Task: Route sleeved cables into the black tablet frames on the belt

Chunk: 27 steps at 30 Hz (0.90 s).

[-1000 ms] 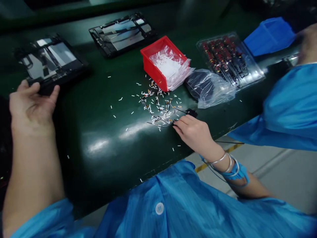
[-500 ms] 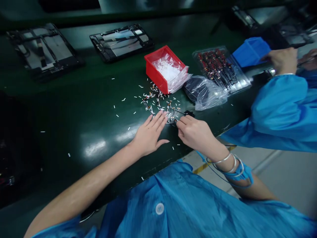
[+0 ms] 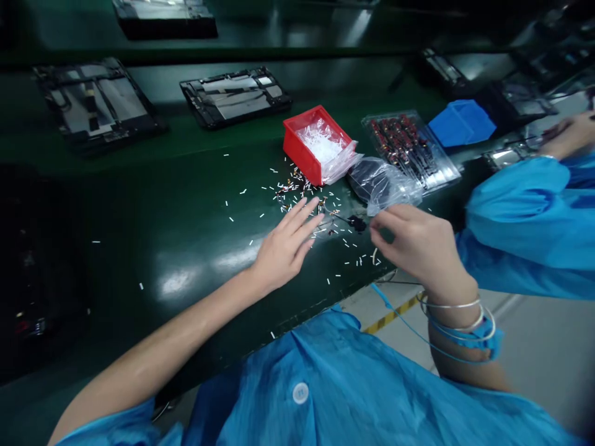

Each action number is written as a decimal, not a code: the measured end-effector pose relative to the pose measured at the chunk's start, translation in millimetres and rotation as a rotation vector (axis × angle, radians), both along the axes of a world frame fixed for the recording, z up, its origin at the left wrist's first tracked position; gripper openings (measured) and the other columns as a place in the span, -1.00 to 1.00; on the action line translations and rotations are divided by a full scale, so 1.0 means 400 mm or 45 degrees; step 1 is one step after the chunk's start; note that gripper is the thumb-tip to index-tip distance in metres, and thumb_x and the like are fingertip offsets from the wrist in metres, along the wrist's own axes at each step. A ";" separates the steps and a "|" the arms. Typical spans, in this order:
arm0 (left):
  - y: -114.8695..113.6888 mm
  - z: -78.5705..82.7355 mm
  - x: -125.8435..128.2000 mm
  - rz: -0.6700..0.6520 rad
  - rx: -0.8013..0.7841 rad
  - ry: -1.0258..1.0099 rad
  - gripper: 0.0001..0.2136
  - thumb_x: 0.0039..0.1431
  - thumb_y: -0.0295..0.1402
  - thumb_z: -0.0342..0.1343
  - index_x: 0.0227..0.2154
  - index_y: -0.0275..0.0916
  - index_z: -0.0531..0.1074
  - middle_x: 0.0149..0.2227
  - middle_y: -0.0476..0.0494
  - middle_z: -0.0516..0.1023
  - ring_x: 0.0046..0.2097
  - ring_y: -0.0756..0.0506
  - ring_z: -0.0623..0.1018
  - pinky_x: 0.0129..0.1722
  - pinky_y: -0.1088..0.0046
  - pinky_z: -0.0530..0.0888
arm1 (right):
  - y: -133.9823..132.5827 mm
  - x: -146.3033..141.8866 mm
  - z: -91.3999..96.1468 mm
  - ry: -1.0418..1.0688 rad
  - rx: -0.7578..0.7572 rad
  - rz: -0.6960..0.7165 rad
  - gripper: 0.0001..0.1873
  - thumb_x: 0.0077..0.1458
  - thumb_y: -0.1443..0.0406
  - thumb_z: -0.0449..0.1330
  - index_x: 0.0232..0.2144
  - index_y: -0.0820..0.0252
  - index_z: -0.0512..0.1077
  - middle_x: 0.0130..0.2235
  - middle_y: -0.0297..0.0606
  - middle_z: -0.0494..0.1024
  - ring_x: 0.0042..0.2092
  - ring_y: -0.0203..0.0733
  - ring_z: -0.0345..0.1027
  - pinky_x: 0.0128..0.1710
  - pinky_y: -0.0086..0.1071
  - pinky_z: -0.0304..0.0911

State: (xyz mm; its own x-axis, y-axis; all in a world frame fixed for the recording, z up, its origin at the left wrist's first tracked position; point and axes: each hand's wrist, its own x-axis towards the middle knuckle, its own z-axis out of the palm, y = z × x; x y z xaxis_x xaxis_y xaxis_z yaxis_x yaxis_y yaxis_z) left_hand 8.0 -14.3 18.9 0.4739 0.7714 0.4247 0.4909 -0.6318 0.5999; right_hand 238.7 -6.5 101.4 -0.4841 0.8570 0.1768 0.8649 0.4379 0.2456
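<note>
My left hand (image 3: 284,246) lies flat on the dark green belt (image 3: 176,204), fingers stretched out over a pile of thin cables with small connectors (image 3: 302,192). My right hand (image 3: 416,244) is lifted just above the belt's front edge, fingers curled in a pinch on something too small to make out. A small black part (image 3: 357,223) lies between the two hands. Tiny white bits are scattered all around.
A red bin (image 3: 311,145) lined with a plastic bag stands behind the pile. Beside it lie a clear bag (image 3: 385,183), a clear tray of parts (image 3: 409,148) and a blue bin (image 3: 462,122). Opened tablet housings (image 3: 235,96) (image 3: 95,105) rest further back. A co-worker's blue sleeve (image 3: 530,217) is at right.
My left hand left the tablet housing at far left and came to rest on the cable pile. My right hand lifted from the pile and pulled back to the right, pinched.
</note>
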 end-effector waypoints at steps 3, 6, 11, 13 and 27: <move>0.018 0.022 -0.012 0.085 0.009 -0.182 -0.65 0.34 -0.40 -0.14 0.16 -0.25 0.22 0.25 -0.27 0.25 0.29 -0.07 0.20 0.23 0.18 0.24 | 0.003 -0.041 -0.013 -0.042 -0.011 0.218 -0.77 0.11 0.38 0.03 -0.54 0.19 0.40 -0.50 -0.25 0.44 -0.40 -0.25 0.27 -0.49 -0.38 -0.03; 0.037 0.025 -0.001 0.014 0.076 -0.039 -0.65 0.29 -0.40 -0.02 0.11 -0.31 0.29 0.23 -0.29 0.28 0.29 -0.16 0.19 0.20 0.15 0.24 | 0.020 -0.071 -0.035 -0.109 -0.035 0.291 -0.80 0.08 0.42 0.06 -0.54 0.21 0.40 -0.53 -0.25 0.43 -0.42 -0.24 0.23 -0.51 -0.36 -0.08; 0.050 0.034 0.030 0.006 -0.121 0.033 -0.79 0.23 -0.47 0.02 -0.11 -0.31 0.46 0.10 -0.27 0.44 0.19 -0.23 0.33 0.18 0.06 0.17 | 0.036 -0.073 -0.040 -0.098 0.082 0.343 -0.78 0.12 0.41 0.06 -0.53 0.21 0.42 -0.52 -0.26 0.44 -0.43 -0.25 0.21 -0.52 -0.37 -0.06; 0.050 0.047 0.031 0.016 -0.439 -0.177 -0.83 0.26 -0.40 -0.01 -0.29 -0.30 0.48 -0.14 -0.21 0.58 -0.03 -0.18 0.48 0.06 0.14 0.30 | 0.032 -0.072 -0.034 -0.037 0.159 0.409 -0.74 0.16 0.39 0.05 -0.54 0.21 0.42 -0.50 -0.26 0.47 -0.41 -0.26 0.22 -0.49 -0.38 0.00; 0.057 0.106 -0.005 -0.055 -0.902 -0.659 -0.82 0.19 -0.44 -0.03 -0.48 -0.28 0.41 -0.56 0.03 0.43 -0.55 0.07 0.32 -0.47 0.56 0.30 | 0.048 -0.170 -0.054 0.870 0.204 0.494 -0.91 0.11 0.40 0.16 -0.37 0.19 0.48 -0.38 -0.22 0.60 -0.35 -0.24 0.44 -0.33 -0.36 0.37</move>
